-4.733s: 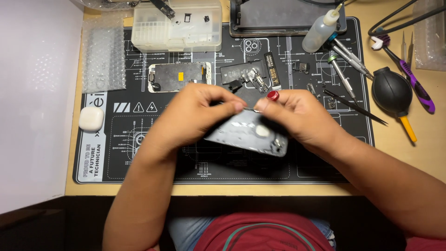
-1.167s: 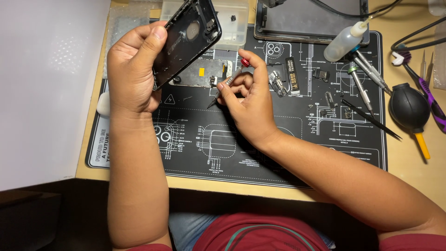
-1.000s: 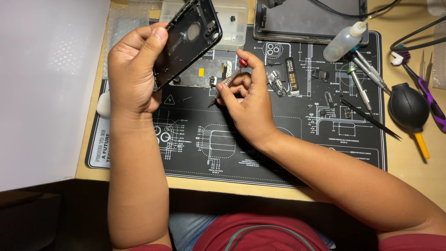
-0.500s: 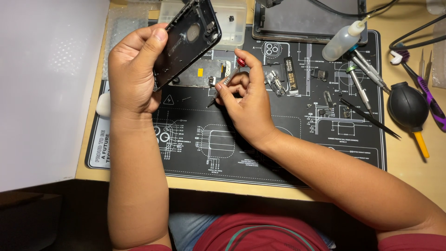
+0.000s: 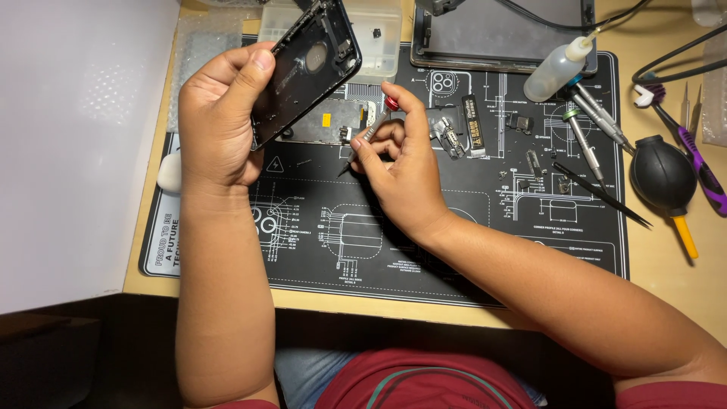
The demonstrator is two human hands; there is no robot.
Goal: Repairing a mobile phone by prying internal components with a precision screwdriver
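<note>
Head view, over the black repair mat (image 5: 424,250): my right hand (image 5: 401,170) pinches a small red-capped screwdriver (image 5: 372,127), while just up and to the left my left hand (image 5: 219,121) grips the dark phone housing (image 5: 307,64), raised and tilted.

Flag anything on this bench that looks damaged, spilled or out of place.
Nothing stands out. The left hand holds a gutted phone shell tilted; the right hand pinches a small screwdriver. Loose parts lie scattered on the black mat; no spill shows.
</note>
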